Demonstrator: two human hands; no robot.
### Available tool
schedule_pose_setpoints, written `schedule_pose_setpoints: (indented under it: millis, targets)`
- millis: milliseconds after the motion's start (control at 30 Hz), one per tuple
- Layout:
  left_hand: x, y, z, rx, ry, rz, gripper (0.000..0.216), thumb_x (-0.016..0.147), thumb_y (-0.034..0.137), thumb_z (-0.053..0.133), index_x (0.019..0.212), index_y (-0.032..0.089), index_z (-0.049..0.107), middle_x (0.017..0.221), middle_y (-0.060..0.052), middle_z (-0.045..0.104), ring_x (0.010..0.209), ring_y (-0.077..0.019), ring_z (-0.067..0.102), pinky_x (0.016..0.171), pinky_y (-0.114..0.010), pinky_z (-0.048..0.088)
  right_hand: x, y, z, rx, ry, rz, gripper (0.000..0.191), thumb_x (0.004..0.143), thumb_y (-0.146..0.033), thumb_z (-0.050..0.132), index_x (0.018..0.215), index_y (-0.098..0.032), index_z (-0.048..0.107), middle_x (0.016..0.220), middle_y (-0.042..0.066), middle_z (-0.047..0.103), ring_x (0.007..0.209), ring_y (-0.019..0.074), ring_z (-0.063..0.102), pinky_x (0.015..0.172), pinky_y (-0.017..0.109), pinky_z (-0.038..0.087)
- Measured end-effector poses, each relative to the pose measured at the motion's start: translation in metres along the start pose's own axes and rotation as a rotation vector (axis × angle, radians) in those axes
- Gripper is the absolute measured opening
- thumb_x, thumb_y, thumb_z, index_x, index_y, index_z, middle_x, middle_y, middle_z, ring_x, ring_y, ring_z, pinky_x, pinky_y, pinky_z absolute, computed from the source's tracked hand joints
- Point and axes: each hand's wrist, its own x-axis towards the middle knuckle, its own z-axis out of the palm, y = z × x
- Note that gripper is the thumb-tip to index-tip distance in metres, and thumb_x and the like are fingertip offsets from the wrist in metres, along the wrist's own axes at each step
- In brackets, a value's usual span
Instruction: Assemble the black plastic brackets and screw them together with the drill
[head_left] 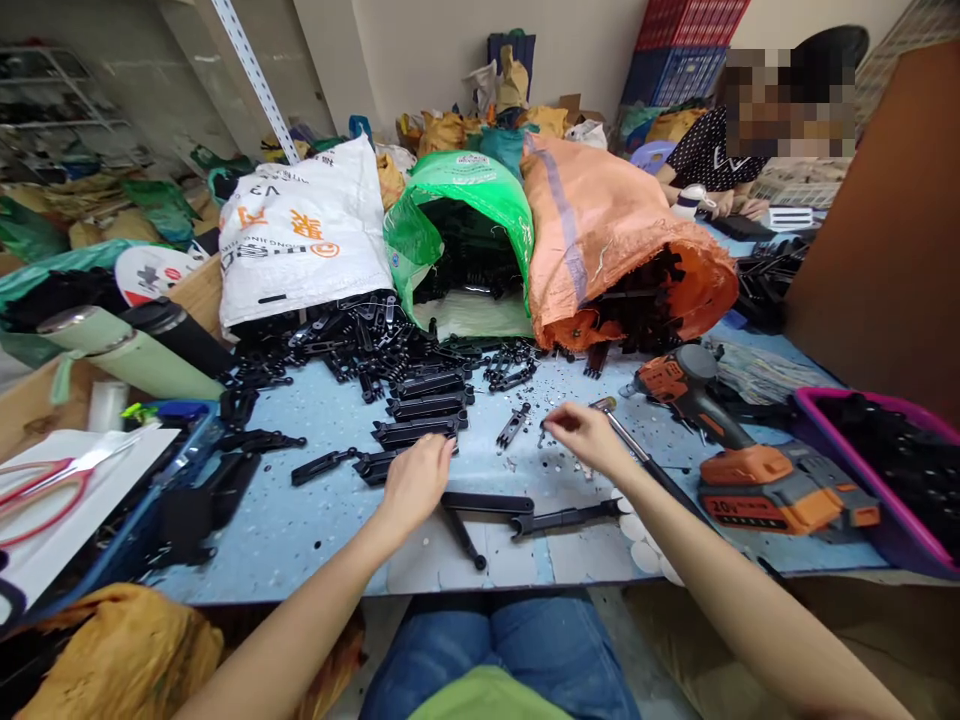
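My left hand [418, 485] is closed over the near end of a row of black plastic bars [420, 432]; its fingers hide what they hold, if anything. Beside it lie a long black bar [491, 503] and a forked black arm [566, 518]. To the right, my right hand [592, 437] pinches thumb and forefinger together just above the table. Something tiny and dark shows at its fingertips, too small to name. Between the hands a small black slotted link [514, 427] rests on the blue tabletop [345, 540], with small loose bits around it.
White [307, 230], green [469, 170] and orange [600, 220] sacks line the back, black parts spilling out. A cordless drill [720, 430], a hammer [645, 455] and a pink bin [817, 400] stand right. Scissors [56, 480] and bottles lie left. Another person [712, 150] sits behind.
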Motion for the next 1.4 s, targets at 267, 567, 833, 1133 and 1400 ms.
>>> schedule_pose_setpoints:
  millis: [267, 567, 833, 1133, 1400]
  targets:
    - [-0.035, -0.02, -0.003, -0.098, -0.25, -0.037, 0.044, 0.093, 0.038, 0.031, 0.067, 0.017, 0.06, 0.071, -0.006, 0.066, 0.068, -0.0183, 0.061, 0.058, -0.026, 0.033, -0.08, -0.036, 0.022, 0.001, -0.018, -0.338, 0.016, 0.085, -0.019, 0.048, 0.093, -0.019, 0.062, 0.086, 0.006, 0.063, 0.079, 0.0152, 0.061, 0.071, 0.026, 0.049]
    - [-0.026, 0.002, 0.001, 0.138, -0.194, 0.149, 0.026, 0.083, 0.037, 0.055, 0.083, 0.013, 0.063, 0.085, -0.01, 0.066, 0.078, -0.0242, 0.064, 0.065, -0.029, 0.045, -0.094, -0.039, 0.031, -0.313, -0.124, -0.445, 0.022, 0.092, -0.02, 0.038, 0.103, -0.019, 0.057, 0.098, 0.009, 0.06, 0.084, 0.0163, 0.061, 0.071, 0.028, 0.051]
    - [-0.063, -0.021, 0.04, -0.082, 0.449, 0.375, 0.018, 0.088, 0.022, 0.049, 0.101, 0.013, 0.058, 0.092, -0.008, 0.066, 0.083, -0.0183, 0.064, 0.072, -0.03, 0.053, -0.103, -0.028, 0.034, -0.311, -0.08, -0.463, 0.03, 0.091, -0.022, 0.042, 0.119, -0.02, 0.052, 0.112, 0.01, 0.058, 0.099, 0.019, 0.057, 0.082, 0.033, 0.051]
    - [-0.058, -0.024, 0.045, 0.021, 0.546, 0.653, 0.021, 0.087, 0.01, 0.048, 0.104, 0.007, 0.059, 0.09, -0.014, 0.068, 0.086, -0.0202, 0.065, 0.073, -0.031, 0.057, -0.098, -0.037, 0.033, -0.287, -0.069, -0.476, 0.028, 0.091, -0.023, 0.041, 0.115, -0.02, 0.054, 0.108, 0.01, 0.059, 0.096, 0.0185, 0.058, 0.079, 0.033, 0.052]
    - [-0.054, -0.028, 0.047, -0.053, 0.473, 0.628, 0.023, 0.089, 0.013, 0.045, 0.107, 0.011, 0.057, 0.095, -0.011, 0.068, 0.091, -0.0185, 0.064, 0.08, -0.03, 0.054, -0.095, -0.055, 0.037, -0.189, -0.027, -0.481, 0.026, 0.09, -0.02, 0.043, 0.113, -0.021, 0.055, 0.105, 0.009, 0.061, 0.092, 0.0181, 0.057, 0.077, 0.032, 0.05]
